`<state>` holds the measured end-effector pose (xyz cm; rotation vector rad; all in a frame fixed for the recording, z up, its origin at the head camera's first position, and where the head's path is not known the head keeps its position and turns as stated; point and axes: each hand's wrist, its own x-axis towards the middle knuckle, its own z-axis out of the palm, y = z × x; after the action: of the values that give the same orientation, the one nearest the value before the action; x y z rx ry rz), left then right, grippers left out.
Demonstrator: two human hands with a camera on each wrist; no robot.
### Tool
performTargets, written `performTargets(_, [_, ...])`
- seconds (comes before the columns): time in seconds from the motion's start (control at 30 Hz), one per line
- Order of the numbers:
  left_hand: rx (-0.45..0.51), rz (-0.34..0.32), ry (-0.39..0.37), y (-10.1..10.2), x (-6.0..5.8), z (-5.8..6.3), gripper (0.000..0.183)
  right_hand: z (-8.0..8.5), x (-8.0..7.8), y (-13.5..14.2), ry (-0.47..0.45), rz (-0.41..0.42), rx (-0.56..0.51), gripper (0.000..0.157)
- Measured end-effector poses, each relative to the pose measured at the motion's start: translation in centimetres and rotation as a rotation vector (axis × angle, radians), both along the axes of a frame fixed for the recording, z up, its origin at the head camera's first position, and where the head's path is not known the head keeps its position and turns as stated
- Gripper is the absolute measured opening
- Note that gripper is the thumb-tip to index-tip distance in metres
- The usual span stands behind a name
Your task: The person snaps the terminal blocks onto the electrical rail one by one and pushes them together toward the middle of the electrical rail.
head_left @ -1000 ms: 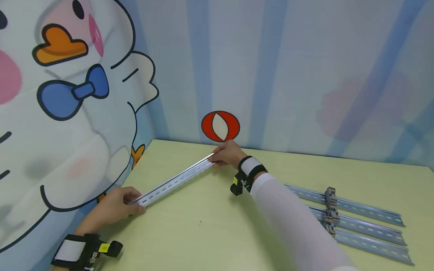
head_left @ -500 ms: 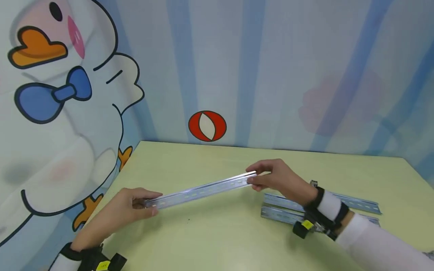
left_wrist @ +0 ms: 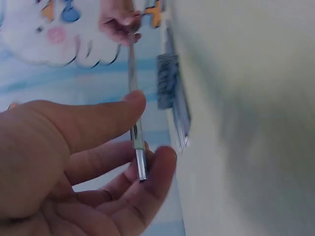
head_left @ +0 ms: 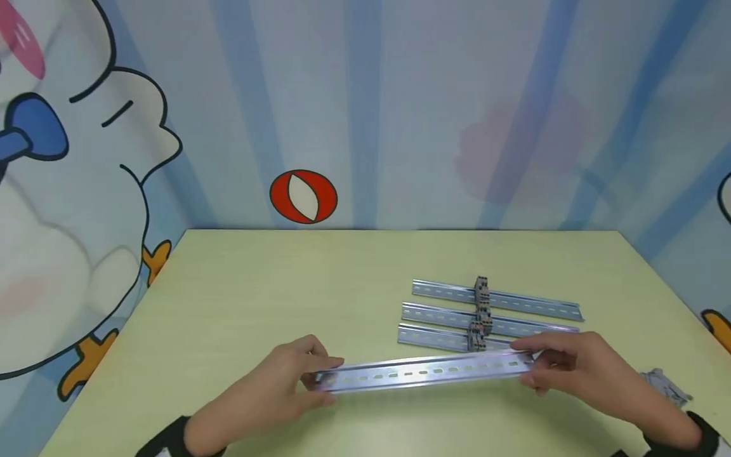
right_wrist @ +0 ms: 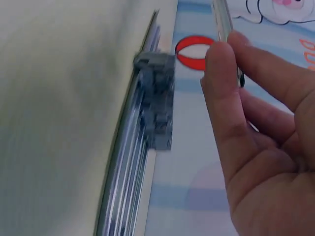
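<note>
A slotted metal DIN rail is held up off the table between both hands, nearly level in the head view. My left hand pinches its left end between thumb and fingers; in the left wrist view the rail appears edge-on past the thumb. The right hand pinches the other end, and the right wrist view shows thumb and fingertips on that rail. Just behind the held rail lie three similar rails, side by side on the table, with grey terminal blocks clipped on them near the middle.
On the pale yellow table, a small grey heap of parts lies at the right, partly behind the right forearm. Walls printed with cartoon figures stand along the back and sides.
Both hands have brought the rail rightward and nearer, turning it from slanted to almost level. The head view has swung right, bringing the three lying rails toward the middle.
</note>
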<state>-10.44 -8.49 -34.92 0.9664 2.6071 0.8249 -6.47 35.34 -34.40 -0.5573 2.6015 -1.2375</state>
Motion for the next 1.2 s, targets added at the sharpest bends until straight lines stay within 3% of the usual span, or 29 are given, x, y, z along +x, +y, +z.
performTargets(0.13, [-0.106, -0.054, 0.160, 2.9, 0.3, -0.9, 0.038, -1.4, 1.3, 2.4, 0.062, 0.018, 0.107, 0.036])
performTargets(0.3, [-0.153, -0.073, 0.270, 4.2, 0.7, -1.9, 0.036, -2.4, 1.9, 2.9, 0.052, -0.007, 0.308, 0.041])
performTargets(0.43, [-0.161, -0.076, 0.265, 4.7, 0.7, -2.7, 0.038, -2.9, 2.1, 2.8, 0.160, -0.011, 0.406, 0.035])
performTargets(0.57, [-0.169, -0.094, 0.243, 5.2, 0.6, -3.5, 0.039, -3.6, 2.1, 3.0, 0.299, -0.013, 0.418, 0.027])
performTargets(0.73, [-0.160, -0.089, 0.222, 5.5, 0.6, -4.1, 0.041, -4.4, 2.3, 3.5, 0.218, -0.041, 0.360, 0.029])
performTargets(0.93, [-0.202, -0.057, 0.188, 5.8, 0.7, -3.8, 0.048, -4.2, 2.4, 3.4, 0.130, -0.084, 0.368, 0.034])
performTargets(1.0, [-0.246, -0.052, 0.182, 6.0, 1.0, -3.6, 0.053, -3.9, 2.5, 3.6, 0.116, -0.130, 0.371, 0.035])
performTargets(1.1, [-0.316, -0.072, 0.177, 6.2, 1.6, -3.7, 0.068, -3.2, 2.6, 4.5, 0.100, -0.312, 0.413, 0.034])
performTargets(1.13, [-0.328, -0.089, 0.196, 6.2, 1.9, -3.9, 0.073, -3.1, 2.6, 5.0, 0.119, -0.391, 0.432, 0.033])
performTargets(1.2, [-0.332, -0.139, 0.313, 6.0, 2.5, -4.8, 0.083, -2.9, 2.6, 6.3, 0.122, -0.569, 0.494, 0.033])
